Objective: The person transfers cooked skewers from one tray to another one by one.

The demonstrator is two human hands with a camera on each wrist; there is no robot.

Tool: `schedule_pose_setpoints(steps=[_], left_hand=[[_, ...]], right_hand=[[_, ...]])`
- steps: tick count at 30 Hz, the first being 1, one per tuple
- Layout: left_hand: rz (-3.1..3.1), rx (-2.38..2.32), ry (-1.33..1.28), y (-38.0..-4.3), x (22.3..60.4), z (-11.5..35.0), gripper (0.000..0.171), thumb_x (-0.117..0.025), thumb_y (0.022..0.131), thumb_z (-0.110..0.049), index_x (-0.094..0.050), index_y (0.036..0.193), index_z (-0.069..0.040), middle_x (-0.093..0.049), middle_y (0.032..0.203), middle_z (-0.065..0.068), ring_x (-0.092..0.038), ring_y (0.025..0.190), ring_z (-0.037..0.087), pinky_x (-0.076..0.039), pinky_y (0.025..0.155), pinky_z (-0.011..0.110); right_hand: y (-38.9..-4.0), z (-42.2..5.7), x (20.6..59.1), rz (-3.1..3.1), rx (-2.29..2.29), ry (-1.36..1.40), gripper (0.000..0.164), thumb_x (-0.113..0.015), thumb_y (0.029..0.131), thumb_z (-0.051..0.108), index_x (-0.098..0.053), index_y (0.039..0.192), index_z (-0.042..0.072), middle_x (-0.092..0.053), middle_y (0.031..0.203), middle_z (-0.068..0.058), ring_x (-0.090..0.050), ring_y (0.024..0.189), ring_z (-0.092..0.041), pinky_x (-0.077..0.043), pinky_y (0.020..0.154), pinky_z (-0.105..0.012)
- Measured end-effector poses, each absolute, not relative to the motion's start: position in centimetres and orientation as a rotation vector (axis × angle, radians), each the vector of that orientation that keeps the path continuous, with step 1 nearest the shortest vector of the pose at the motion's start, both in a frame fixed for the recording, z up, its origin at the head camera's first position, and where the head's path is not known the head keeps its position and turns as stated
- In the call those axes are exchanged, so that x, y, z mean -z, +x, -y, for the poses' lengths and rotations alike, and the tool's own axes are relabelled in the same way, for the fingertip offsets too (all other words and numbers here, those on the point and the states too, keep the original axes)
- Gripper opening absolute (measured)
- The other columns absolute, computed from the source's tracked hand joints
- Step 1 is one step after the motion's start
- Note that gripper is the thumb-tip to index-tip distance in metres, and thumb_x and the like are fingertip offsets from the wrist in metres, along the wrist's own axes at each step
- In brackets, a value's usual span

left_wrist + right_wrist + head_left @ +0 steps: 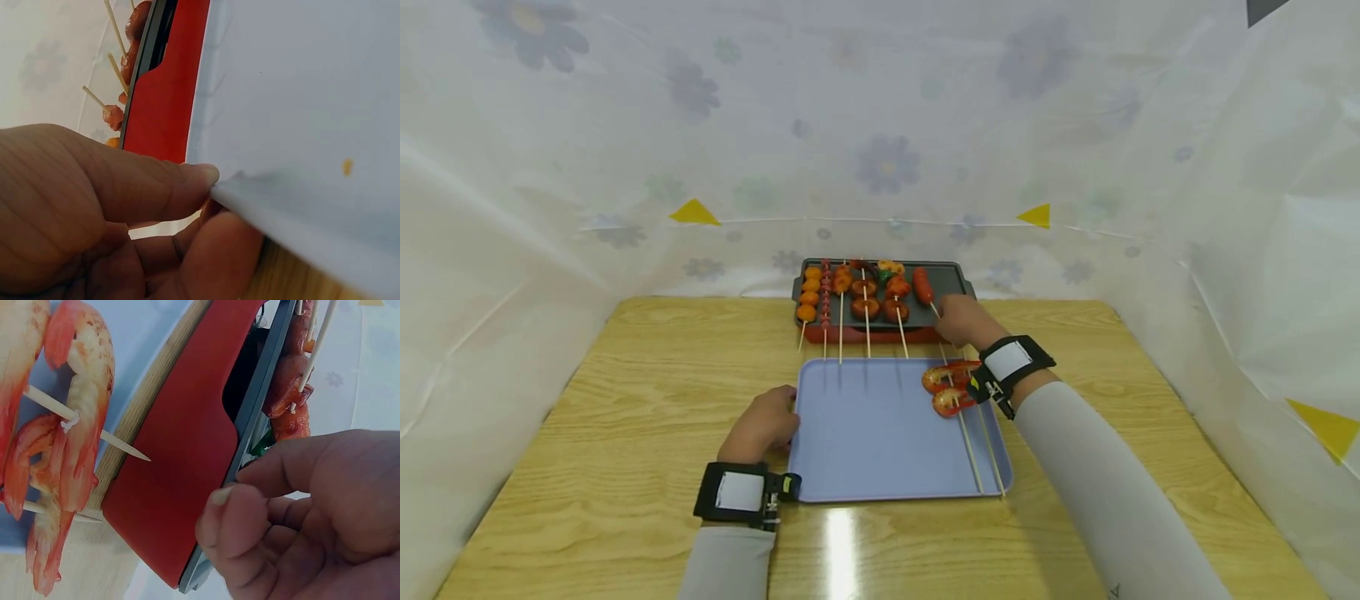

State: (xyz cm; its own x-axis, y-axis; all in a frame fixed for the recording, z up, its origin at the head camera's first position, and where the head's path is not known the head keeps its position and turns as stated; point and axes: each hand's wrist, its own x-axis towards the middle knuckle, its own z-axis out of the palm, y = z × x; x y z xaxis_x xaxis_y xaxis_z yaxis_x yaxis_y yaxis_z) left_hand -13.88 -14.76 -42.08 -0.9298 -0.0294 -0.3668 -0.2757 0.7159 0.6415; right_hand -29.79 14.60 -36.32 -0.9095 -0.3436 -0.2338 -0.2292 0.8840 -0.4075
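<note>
My left hand (767, 419) pinches the left rim of a pale blue tray (865, 433), thumb on top and fingers curled beneath. In the left wrist view, the thumb (156, 187) presses on the tray's edge. My right hand (967, 321) is at the front right corner of the grill, its fingers curled around the stick of a sausage skewer (922, 285). The sausage lies on the dark grill plate (936, 275); the stick's lower end is hidden in the hand. Two shrimp skewers (951, 402) lie on the tray's right side, seen close up as shrimp (87, 406) in the right wrist view.
Several other skewers lie side by side on the grill, among them orange balls (808, 298), small pink pieces (825, 292) and mushroom-like caps (865, 308). The grill's red base (880, 335) stands just behind the tray. Flower-printed sheeting (887, 167) surrounds the wooden table (647, 433).
</note>
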Motion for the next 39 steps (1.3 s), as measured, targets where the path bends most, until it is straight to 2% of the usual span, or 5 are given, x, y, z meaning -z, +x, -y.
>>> schedule_pose_setpoints(steps=[5,15,22,28,39], left_hand=[[-2.566,-1.047,-0.262,-14.0,41.9,14.7,0.053,-0.048,0.091,0.003,-0.041,0.143,0.011,-0.061,0.115,0.026,-0.063,0.064,0.022,-0.053,0.053,0.03],[-2.565,-1.044,-0.262,-14.0,42.2,14.7,0.053,-0.049,0.091,0.004,-0.041,0.143,0.01,-0.062,0.108,0.024,-0.063,0.061,0.022,-0.052,0.052,0.032],[-2.566,-1.059,-0.258,-14.1,42.2,14.8,0.053,-0.048,0.091,0.004,-0.041,0.144,0.011,-0.06,0.117,0.026,-0.062,0.061,0.022,-0.052,0.051,0.031],[-2.583,-1.044,-0.239,-14.0,42.2,14.8,0.053,-0.047,0.09,0.005,-0.041,0.143,0.011,-0.059,0.119,0.027,-0.063,0.059,0.021,-0.052,0.051,0.031],[-2.582,-1.051,-0.23,-14.0,42.1,14.9,0.054,-0.048,0.09,0.004,-0.041,0.143,0.011,-0.061,0.114,0.026,-0.062,0.059,0.021,-0.052,0.051,0.031]], right_hand=[[-29.7,-14.6,36.4,-2.78,0.478,-0.454,0.02,-0.048,0.084,-0.002,-0.048,0.068,0.009,-0.044,0.054,-0.001,-0.04,0.046,-0.015,-0.034,0.047,-0.03],[-29.2,-14.7,36.3,-2.723,0.479,-0.435,0.025,-0.047,0.087,-0.005,-0.044,0.066,0.01,-0.043,0.055,-0.002,-0.043,0.045,-0.016,-0.037,0.047,-0.029],[-28.7,-14.9,36.8,-2.775,0.501,-0.444,0.003,-0.048,0.089,-0.003,-0.05,0.09,0.0,-0.053,0.074,-0.011,-0.053,0.055,-0.021,-0.044,0.051,-0.031],[-27.5,-15.3,37.5,-2.829,0.576,-0.528,0.013,-0.05,0.091,0.0,-0.047,0.103,-0.003,-0.054,0.08,-0.014,-0.052,0.064,-0.026,-0.041,0.058,-0.036],[-24.8,-16.4,39.3,-2.872,0.813,-0.563,0.008,-0.053,0.096,0.004,-0.046,0.099,0.001,-0.048,0.071,-0.008,-0.046,0.055,-0.021,-0.037,0.053,-0.034]])
